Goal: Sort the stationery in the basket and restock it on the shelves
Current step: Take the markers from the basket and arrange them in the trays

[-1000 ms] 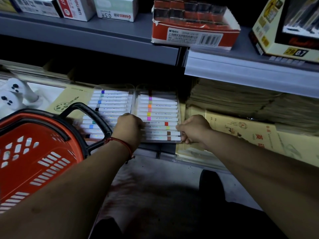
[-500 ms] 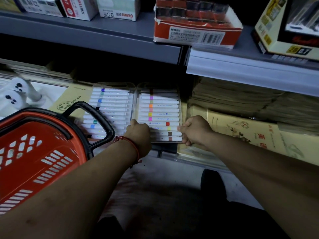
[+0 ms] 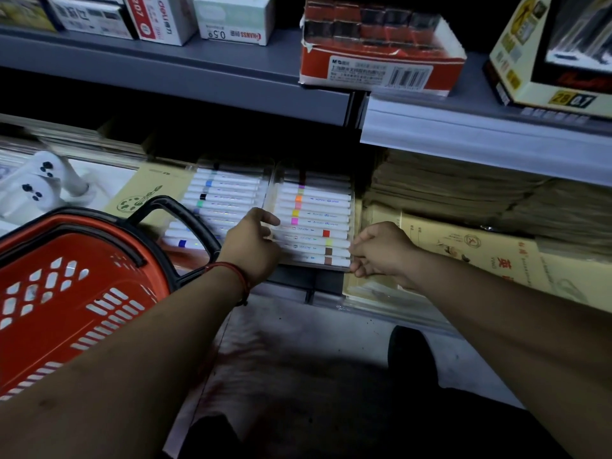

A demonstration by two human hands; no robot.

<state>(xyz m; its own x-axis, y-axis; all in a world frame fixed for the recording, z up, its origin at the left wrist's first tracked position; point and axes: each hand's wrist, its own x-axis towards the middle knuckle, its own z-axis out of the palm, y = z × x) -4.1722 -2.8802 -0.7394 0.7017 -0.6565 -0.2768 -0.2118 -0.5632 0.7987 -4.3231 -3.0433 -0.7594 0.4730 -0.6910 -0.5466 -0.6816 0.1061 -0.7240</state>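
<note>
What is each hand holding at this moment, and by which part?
Both hold the clear plastic case of white markers on the right: the left hand grips its left edge, the right hand pinches its front right corner.

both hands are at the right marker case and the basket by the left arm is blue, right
No, the head view shows the basket is red. The left hand and right hand are both at the right marker case.
</note>
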